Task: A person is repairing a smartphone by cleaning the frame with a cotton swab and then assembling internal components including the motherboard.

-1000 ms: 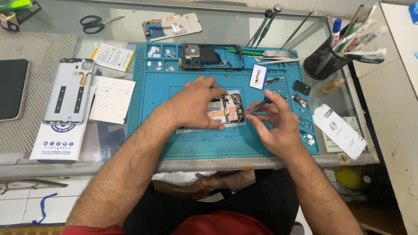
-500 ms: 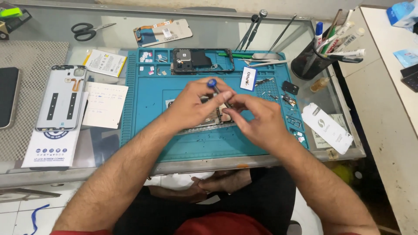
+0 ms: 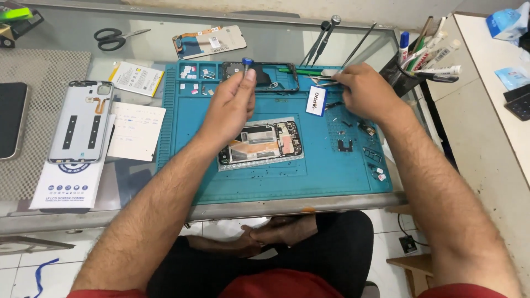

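An opened phone (image 3: 259, 143) with its boards bare lies in the middle of the blue work mat (image 3: 331, 176). My left hand (image 3: 229, 107) is raised over the mat's far part, pinching a small screwdriver with a blue cap (image 3: 248, 62). My right hand (image 3: 367, 94) is stretched to the mat's far right edge. Its fingertips are at a pair of metal tweezers (image 3: 320, 79) lying there, and I cannot tell whether it grips them. A black phone frame (image 3: 276, 77) lies behind the left hand.
A white card (image 3: 316, 100) stands on the mat, with small loose parts to its right. A grey back cover (image 3: 81, 121), paper (image 3: 135, 131), white box (image 3: 69, 182) and dark phone (image 3: 11, 118) lie left. Scissors (image 3: 113, 37) and a screen (image 3: 210, 41) lie behind; a tool cup (image 3: 408, 72) stands right.
Both hands have left the opened phone. The left hand lifted away with the blue-capped screwdriver, and the right hand reached out to the tools at the mat's far right.
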